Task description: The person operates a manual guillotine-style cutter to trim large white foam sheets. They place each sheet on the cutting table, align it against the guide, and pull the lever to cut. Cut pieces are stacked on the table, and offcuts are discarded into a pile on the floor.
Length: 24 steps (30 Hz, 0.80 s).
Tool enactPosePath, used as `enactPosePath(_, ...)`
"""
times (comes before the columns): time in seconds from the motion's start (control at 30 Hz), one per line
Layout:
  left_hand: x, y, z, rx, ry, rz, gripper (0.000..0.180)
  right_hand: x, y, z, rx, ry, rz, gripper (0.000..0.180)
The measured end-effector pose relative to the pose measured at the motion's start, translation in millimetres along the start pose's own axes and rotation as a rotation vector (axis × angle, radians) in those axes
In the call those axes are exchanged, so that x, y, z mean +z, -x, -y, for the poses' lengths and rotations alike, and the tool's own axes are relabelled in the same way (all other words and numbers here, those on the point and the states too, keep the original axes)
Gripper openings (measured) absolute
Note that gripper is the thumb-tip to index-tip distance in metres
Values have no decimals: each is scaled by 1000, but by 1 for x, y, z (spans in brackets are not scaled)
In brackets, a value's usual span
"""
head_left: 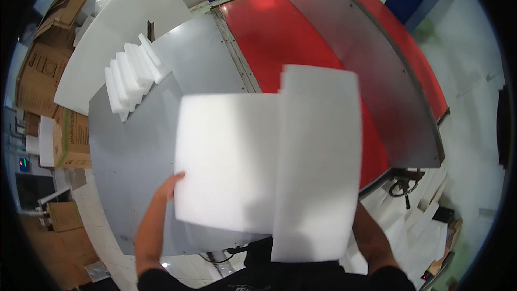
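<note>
Steel, dull grey and sheet-flat, makes up the bench (134,145) that fills most of my view from the head camera, with a curved red conveyor belt (280,32) running beside it on the right behind a tall bent grey metal guard wall (377,75). A long white board (113,27) leans across the bench's far left edge, and brown cardboard boxes (40,70) stand stacked on the floor beyond it.

Over the bench's near edge I see two white rectangular foam sheets held up toward the camera. The narrow upright foam sheet (318,167) on the right overlaps the right edge of the wide foam sheet (229,161) on the left; both look slightly blurred.

My left hand (168,186) grips the wide sheet at its lower left edge, thumb on the visible face. My right hand is hidden behind the narrow sheet; only the forearm (374,242) shows below it, so I cannot tell its grip.

Smaller still, a row of white foam blocks (132,78) stands on edge at the bench's far left, well apart from the hands.
</note>
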State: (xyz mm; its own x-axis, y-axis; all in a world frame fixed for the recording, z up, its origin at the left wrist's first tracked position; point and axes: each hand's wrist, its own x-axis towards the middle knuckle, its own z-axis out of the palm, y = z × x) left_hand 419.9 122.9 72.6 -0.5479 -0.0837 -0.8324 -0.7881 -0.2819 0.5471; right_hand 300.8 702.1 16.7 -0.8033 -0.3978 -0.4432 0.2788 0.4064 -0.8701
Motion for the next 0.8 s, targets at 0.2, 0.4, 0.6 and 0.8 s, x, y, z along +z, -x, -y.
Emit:
enactPosePath(0.2,-28,107,180,79,364,-288,78,37,-91,45,-147,241,247,49)
enactPosePath(0.4,-54,118,219,127,402,-378,82,66,-113,92,-138,327,217,55)
enactPosePath(0.6,-76,129,211,123,295,-419,81,20,-20,64,-103,-90,-174,57)
enactPosePath(0.8,-48,160,192,591,-834,-1287,64,-93,162,-33,-130,-90,-702,26)
